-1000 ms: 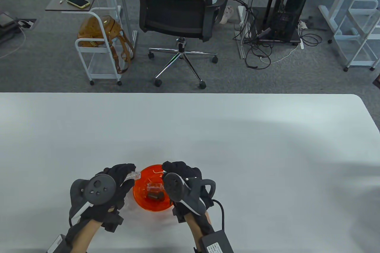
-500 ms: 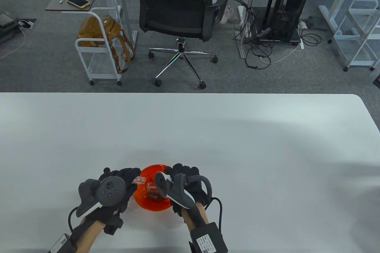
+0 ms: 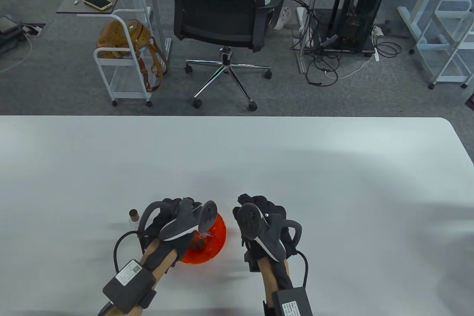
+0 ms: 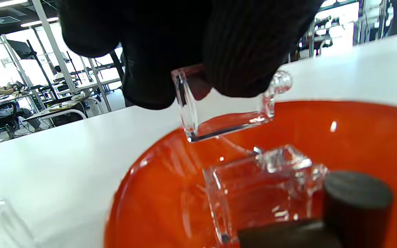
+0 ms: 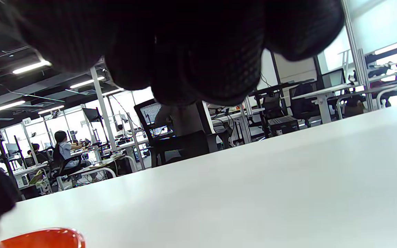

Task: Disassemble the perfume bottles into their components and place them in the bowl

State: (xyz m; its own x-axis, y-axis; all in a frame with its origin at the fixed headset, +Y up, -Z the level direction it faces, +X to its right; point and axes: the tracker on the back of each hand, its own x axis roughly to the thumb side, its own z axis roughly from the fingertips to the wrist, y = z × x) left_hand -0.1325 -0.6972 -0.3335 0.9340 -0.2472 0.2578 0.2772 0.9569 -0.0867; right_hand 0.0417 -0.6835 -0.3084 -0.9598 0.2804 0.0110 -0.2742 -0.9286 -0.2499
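Left hand has swung in over the orange bowl since a second ago, right hand pulled off to the side.

My left grip is pinching a clear glass bottle body just above the bowl, fingertips curled round its top. Already lying in the bowl: another clear glass bottle body and a dark cap touching it. My right grip hangs over the bare desk beside the bowl with curled fingers, can't tell more. One small bottle with a brown cap stands on the desk just left of my left hand.
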